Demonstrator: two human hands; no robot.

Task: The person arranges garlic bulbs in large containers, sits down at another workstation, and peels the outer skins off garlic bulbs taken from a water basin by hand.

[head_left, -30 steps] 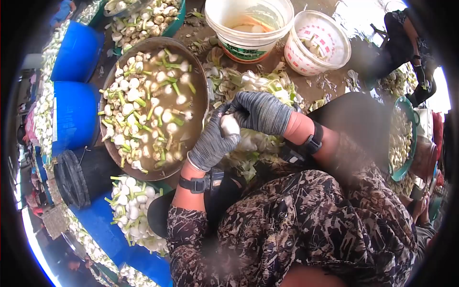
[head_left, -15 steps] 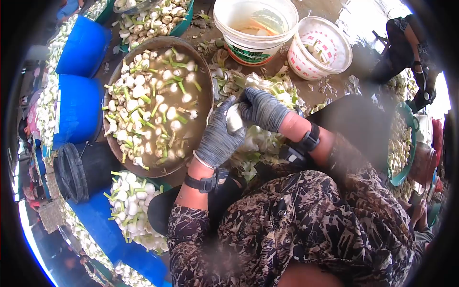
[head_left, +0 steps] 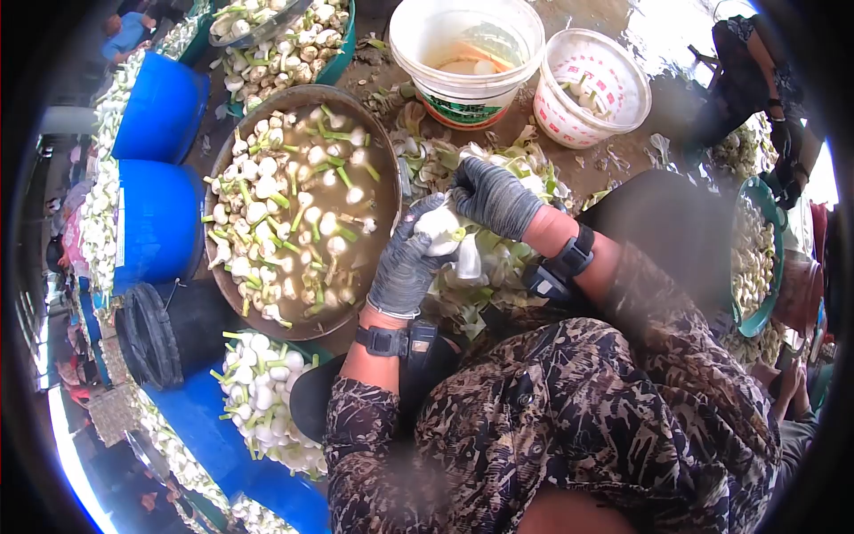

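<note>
Grey knitted gloves cover both hands. My left hand [head_left: 406, 267] is wrapped round a white garlic bulb [head_left: 436, 226], which faces up between the two hands. At the bulb's upper right, my right hand [head_left: 496, 198] has its fingers closed; a pale strip of skin [head_left: 469, 258] hangs below the bulb, and what the fingertips pinch is too small to make out. Below the hands lies a heap of leaves and peelings [head_left: 498, 276]. To the left stands a round basin [head_left: 388, 151] of murky water with many stemmed bulbs floating in it.
A large white bucket [head_left: 467, 89] and a smaller red-printed bucket [head_left: 592, 127] stand beyond the hands. Blue tubs [head_left: 160, 218], a black bucket [head_left: 178, 329] and trimmed garlic [head_left: 264, 392] are at the left. Another person's dark-clothed leg [head_left: 731, 80] shows at the upper right.
The bulb has turned and shows more of its white surface, and a strip of skin now hangs from it. My right hand has shifted slightly right. The view has shifted a little.
</note>
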